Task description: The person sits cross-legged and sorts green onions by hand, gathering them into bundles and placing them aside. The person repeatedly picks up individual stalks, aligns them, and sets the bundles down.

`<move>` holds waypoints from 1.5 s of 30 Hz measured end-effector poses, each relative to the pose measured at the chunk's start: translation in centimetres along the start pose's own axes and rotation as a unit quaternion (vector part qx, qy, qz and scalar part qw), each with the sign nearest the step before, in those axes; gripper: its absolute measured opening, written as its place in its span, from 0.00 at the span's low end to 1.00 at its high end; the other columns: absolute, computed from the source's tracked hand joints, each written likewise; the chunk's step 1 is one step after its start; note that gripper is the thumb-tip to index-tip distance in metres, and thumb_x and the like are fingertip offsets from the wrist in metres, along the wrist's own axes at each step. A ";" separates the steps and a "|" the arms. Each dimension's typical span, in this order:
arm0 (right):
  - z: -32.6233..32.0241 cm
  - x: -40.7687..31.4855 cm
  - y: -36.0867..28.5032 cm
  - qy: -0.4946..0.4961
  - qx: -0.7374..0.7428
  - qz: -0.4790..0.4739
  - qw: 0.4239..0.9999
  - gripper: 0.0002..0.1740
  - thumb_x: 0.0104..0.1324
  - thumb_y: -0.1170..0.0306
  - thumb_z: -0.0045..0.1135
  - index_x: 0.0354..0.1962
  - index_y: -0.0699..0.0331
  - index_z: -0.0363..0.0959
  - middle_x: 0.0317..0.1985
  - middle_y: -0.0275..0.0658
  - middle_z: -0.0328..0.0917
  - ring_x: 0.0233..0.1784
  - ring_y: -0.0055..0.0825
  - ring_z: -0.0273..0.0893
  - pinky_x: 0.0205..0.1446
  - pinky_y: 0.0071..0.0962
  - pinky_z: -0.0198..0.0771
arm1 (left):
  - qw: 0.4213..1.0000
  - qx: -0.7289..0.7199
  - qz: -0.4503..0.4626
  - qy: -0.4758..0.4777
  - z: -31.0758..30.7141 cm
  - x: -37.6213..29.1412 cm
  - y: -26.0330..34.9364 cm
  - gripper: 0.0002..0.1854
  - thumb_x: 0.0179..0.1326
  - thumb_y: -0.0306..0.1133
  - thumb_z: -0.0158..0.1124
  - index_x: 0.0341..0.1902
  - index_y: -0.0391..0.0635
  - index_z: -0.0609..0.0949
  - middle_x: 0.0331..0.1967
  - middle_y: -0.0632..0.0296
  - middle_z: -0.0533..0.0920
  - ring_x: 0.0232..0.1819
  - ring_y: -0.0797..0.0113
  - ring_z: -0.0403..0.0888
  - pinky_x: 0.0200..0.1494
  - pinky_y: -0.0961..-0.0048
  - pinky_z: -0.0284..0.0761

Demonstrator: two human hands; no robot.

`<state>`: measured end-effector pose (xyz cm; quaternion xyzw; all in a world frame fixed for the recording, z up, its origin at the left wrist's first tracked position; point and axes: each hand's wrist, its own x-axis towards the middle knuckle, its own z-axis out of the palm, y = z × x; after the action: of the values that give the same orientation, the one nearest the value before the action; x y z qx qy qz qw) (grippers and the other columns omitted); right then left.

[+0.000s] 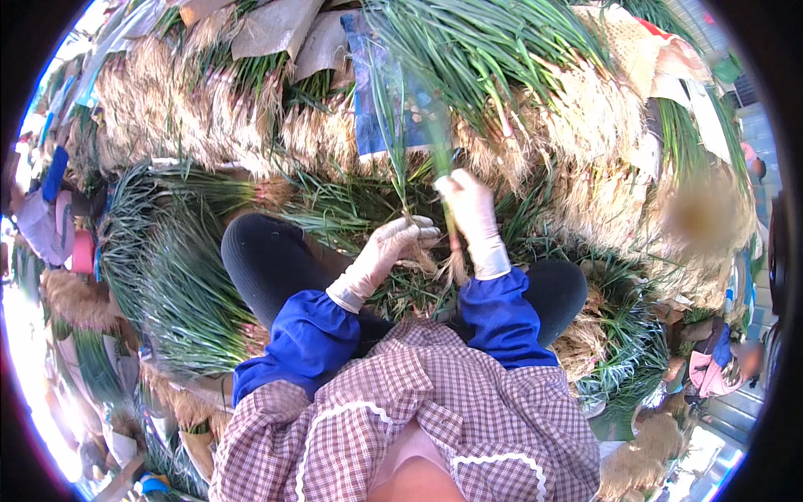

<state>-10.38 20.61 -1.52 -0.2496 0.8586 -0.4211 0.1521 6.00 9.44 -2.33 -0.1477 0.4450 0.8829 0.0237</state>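
My left hand, in a pale thin glove, is closed round the lower stems of a few green onions, whose leaves point up and whose roots hang by my palm. Beside it, my right hand, gloved alike, grips another green onion by the stem; its leaves blur upward and its pale roots hang below. The two hands are apart. Loose green leaves and trimmings lie between my knees, under both hands.
Beyond my hands stretches a long stacked row of rooty green onions, with a blue printed sack over part of it. More green onions lie at left and right. Other people sit at both edges.
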 end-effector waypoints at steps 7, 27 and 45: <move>-2.1 -2.5 2.2 0.018 -0.164 -0.124 0.978 0.18 0.63 0.54 0.56 0.43 0.57 0.75 0.34 0.44 0.80 0.40 0.41 0.80 0.43 0.42 0.74 | 0.994 0.034 0.009 0.099 -0.3 -0.1 -1.1 0.18 0.69 0.36 0.57 0.57 0.36 0.74 0.45 0.55 0.83 0.45 0.64 0.83 0.51 0.68 0.79; -5.5 -9.2 0.3 -0.021 0.160 0.039 0.986 0.08 0.65 0.66 0.54 0.35 0.61 0.77 0.20 0.30 0.74 0.20 0.19 0.72 0.22 0.21 0.64 | 0.974 -0.218 0.051 0.026 -0.3 3.5 2.1 0.13 0.69 0.35 0.55 0.50 0.40 0.77 0.37 0.60 0.83 0.40 0.65 0.83 0.49 0.66 0.79; 0.2 -1.9 6.5 -0.228 -0.239 -0.152 0.932 0.16 0.59 0.53 0.55 0.29 0.56 0.79 0.31 0.43 0.81 0.39 0.45 0.80 0.42 0.40 0.76 | 0.989 0.023 0.022 0.146 0.8 -8.6 8.9 0.16 0.71 0.37 0.50 0.51 0.37 0.75 0.18 0.77 0.61 0.16 0.85 0.55 0.19 0.85 0.52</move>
<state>-10.68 24.96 -6.75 -0.4949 0.8281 -0.1535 0.2140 12.50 5.47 7.50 -0.2643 0.4668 0.8420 -0.0579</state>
